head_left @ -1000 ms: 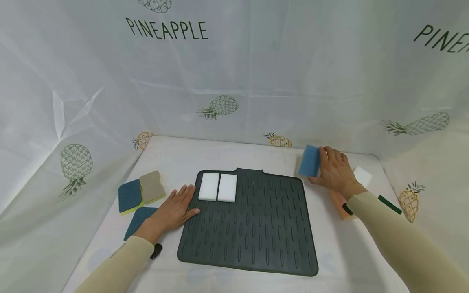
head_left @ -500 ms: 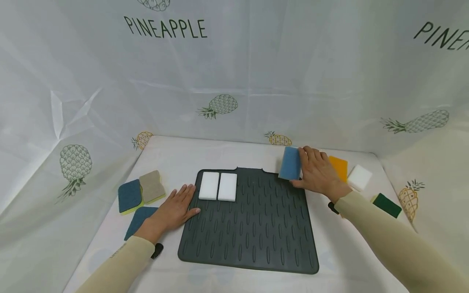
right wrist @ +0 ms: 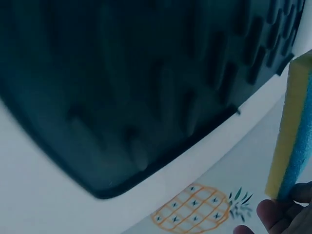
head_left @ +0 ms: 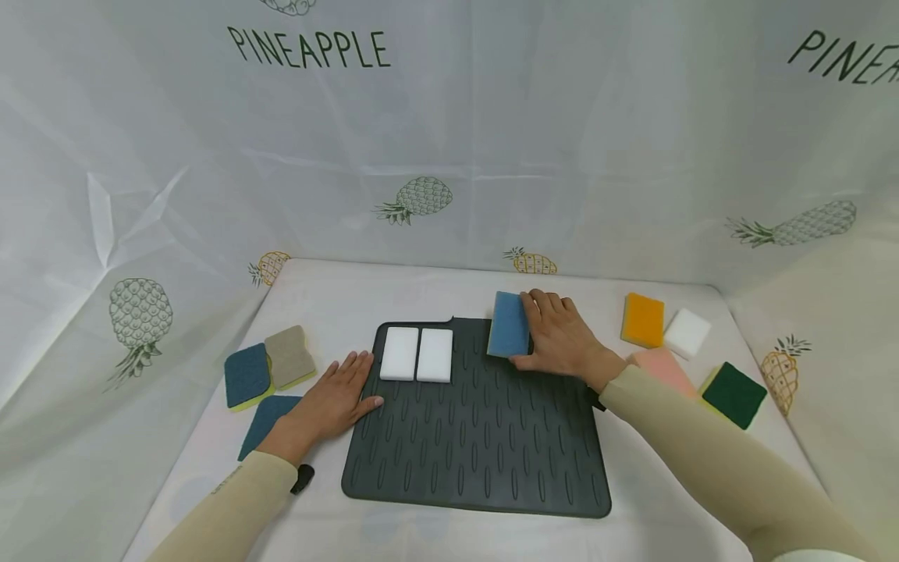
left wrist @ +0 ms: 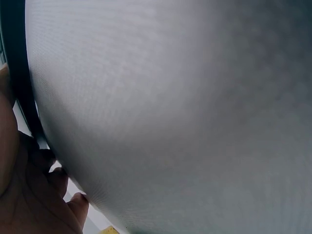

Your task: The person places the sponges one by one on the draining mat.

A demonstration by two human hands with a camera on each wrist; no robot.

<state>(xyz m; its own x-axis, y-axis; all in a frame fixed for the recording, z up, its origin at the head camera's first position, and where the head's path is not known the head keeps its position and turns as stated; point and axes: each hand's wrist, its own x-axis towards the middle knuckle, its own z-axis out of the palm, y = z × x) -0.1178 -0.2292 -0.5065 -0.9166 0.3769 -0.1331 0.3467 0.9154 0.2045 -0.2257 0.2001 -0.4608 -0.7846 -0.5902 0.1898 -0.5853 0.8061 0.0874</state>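
Note:
My right hand (head_left: 562,337) pinches a sponge (head_left: 509,325) by its right edge, over the top of the dark grey ridged mat (head_left: 477,453). In the right wrist view the sponge (right wrist: 295,131) shows a yellow layer and a blue layer, with fingertips at its lower end. Two white sponges (head_left: 399,353) lie side by side in the mat's top left corner. My left hand (head_left: 330,402) lies flat with fingers straight, its thumb over the mat's left edge. In the left wrist view the fingers (left wrist: 58,183) of that hand show beside the pale tablecloth.
Left of the mat lie two blue-topped sponges (head_left: 248,376) and a beige-topped one (head_left: 291,357). To the right are an orange sponge (head_left: 642,320), a white one (head_left: 687,333), a pink one (head_left: 663,368) and a green-topped one (head_left: 733,395). A pineapple-print curtain (head_left: 597,140) hangs behind.
My right hand has carried the blue and yellow sponge leftward from the right side of the table to over the mat's top. The left hand has stayed in place.

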